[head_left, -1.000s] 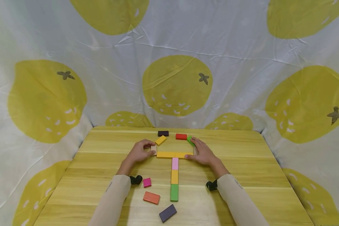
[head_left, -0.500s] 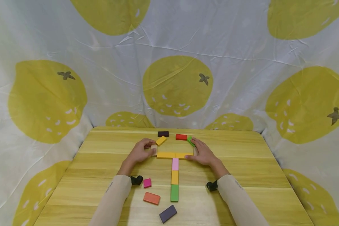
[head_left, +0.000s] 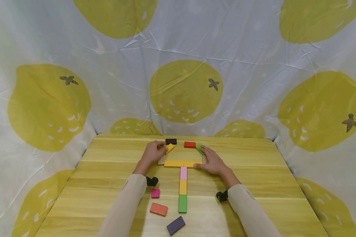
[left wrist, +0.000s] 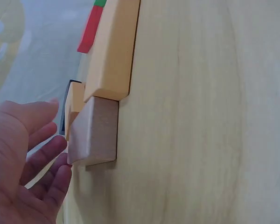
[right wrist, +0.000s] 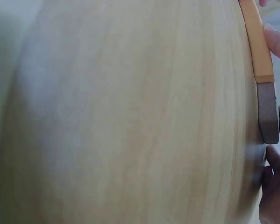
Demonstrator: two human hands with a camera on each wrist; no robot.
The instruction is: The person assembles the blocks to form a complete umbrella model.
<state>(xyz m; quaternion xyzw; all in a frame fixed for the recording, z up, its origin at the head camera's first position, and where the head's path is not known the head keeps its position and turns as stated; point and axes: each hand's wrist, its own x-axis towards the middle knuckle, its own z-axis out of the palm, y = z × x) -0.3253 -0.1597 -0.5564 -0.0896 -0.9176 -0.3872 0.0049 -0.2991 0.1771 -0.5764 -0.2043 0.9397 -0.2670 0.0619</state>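
Note:
In the head view my left hand (head_left: 155, 153) reaches over the far left of a block layout, thumb and fingertips right at a slanted yellow block (head_left: 170, 148). The left wrist view shows its fingers loosely bent beside a plain wooden block (left wrist: 95, 133). My right hand (head_left: 213, 160) spreads over the right end: its thumb touches the right one of two yellow blocks (head_left: 173, 164) laid end to end, its fingertips rest at a green block (head_left: 199, 149). Another plain wooden block (right wrist: 268, 112) lies by its palm, partly hidden in the head view.
A pink block (head_left: 183, 172), a yellow block (head_left: 183, 187) and a green block (head_left: 182, 204) form a column toward me. Black (head_left: 170, 141) and red (head_left: 190, 144) blocks lie at the back. Magenta (head_left: 155, 193), orange (head_left: 158, 209) and dark purple (head_left: 176, 225) blocks lie loose in front.
My left hand has left the plain wooden block and moved away from me and to the right, to the slanted yellow block. The right hand has stayed in place.

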